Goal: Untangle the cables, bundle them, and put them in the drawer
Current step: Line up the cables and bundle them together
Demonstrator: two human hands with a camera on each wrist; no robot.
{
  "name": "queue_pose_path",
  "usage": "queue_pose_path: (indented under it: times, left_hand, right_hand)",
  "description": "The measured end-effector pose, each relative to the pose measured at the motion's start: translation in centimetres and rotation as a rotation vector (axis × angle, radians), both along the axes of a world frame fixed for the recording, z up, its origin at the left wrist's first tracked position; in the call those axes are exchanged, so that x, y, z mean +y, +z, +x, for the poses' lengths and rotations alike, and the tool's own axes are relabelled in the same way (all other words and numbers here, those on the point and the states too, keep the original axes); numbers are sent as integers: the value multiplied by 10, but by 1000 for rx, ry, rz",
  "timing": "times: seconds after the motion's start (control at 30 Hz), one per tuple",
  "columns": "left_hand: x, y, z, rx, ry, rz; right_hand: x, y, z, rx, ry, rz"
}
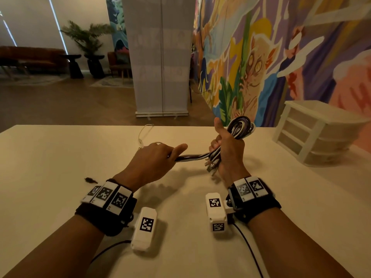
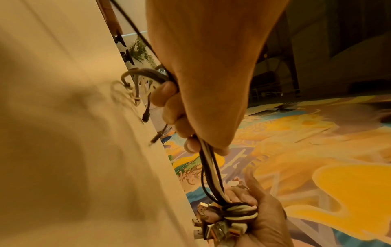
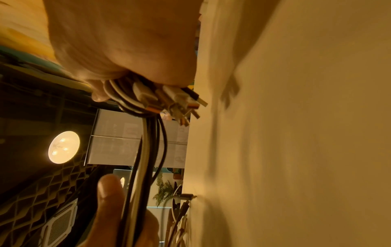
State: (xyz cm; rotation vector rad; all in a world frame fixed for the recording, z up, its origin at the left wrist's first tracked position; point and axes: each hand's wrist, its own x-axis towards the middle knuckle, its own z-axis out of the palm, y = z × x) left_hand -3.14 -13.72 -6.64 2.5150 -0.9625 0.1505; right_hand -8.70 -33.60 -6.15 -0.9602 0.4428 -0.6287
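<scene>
Cables [image 1: 202, 156] stretched between hands — right hand [image 1: 227, 152] fingers curled round the looped bundle, left hand [image 1: 154, 160] fingers gripping the loose strands above the surface [image 1: 60, 157].

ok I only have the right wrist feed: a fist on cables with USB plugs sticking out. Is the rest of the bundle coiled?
Observer: Yes. In the head view the right hand holds a looped cable bundle that sticks up above the fist.
Operator: And the left hand?
Observer: The left hand grips the loose strands running out sideways from the bundle, both hands above the table.
Operator: Drawer nearby?
Observer: A white drawer unit stands at the table's far right; its three drawers look closed.
</scene>
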Motion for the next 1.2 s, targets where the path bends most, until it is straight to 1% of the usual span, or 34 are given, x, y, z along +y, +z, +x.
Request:
queue_pose_path:
  times: [0.07,0.1,0.13,0.2,0.27,0.37,0.43,0.5,0.57,0.6,0.63,0.7,0.73,0.77,0.83,0.9,0.97,1.0,1.07,1.13,1.2]
  left_hand:
    - [-1,-2,-3,104,-26,-29]
    - [-2,-4,-4,121,-39,-28]
    - [-3,-5,-4,97,-42,-8]
    - [-3,-5,-3,-3,-16,44]
    - [-3,-5,-1,-81,-6,65]
    - [1,-5,0,-125,-90,52]
    - [6,-6,2,-153,-137,85]
    - [11,-6,5,-188,-105,147]
    - [12,-1,2,-214,-70,168]
    - [11,2,0,-211,-97,148]
    - [10,7,-3,-190,-164,112]
    - [7,15,-15,-112,-342,17]
    - [5,18,-21,-64,-415,-37]
    - [4,21,-28,-8,-474,-103]
    - [3,26,-38,100,-537,-225]
    - [3,29,-42,156,-544,-341]
    - [4,30,-39,204,-506,-482]
    - [6,30,-36,226,-475,-543]
    - [7,27,-31,219,-399,-628]
    - [6,24,-30,231,-329,-679]
    - [5,23,-29,255,-274,-696]
  right_hand:
    - [0,3,-2,-2,16,50]
    - [0,3,-3,-2,27,75]
    - [0,3,-4,-3,37,94]
    - [1,3,-4,10,47,91]
    - [2,1,-3,70,20,9]
    - [1,1,0,133,-48,-120]
    - [-4,-1,0,153,-100,-169]
    - [-8,-2,-1,148,-125,-159]
    - [-11,-3,-3,137,-154,-182]
    - [-11,-3,-3,150,-178,-239]
    - [-10,-3,-4,175,-204,-321]
    - [-8,-3,-4,232,-222,-510]
    - [-5,-2,-5,258,-202,-581]
    - [-1,0,-6,296,-156,-637]
    - [6,8,-11,389,-13,-737]
    - [13,11,-15,424,175,-786]
    - [21,11,-18,394,400,-772]
    - [25,10,-18,371,505,-725]
    - [35,12,-18,292,680,-513]
    - [43,15,-19,194,811,-275]
    - [48,16,-22,155,973,-146]
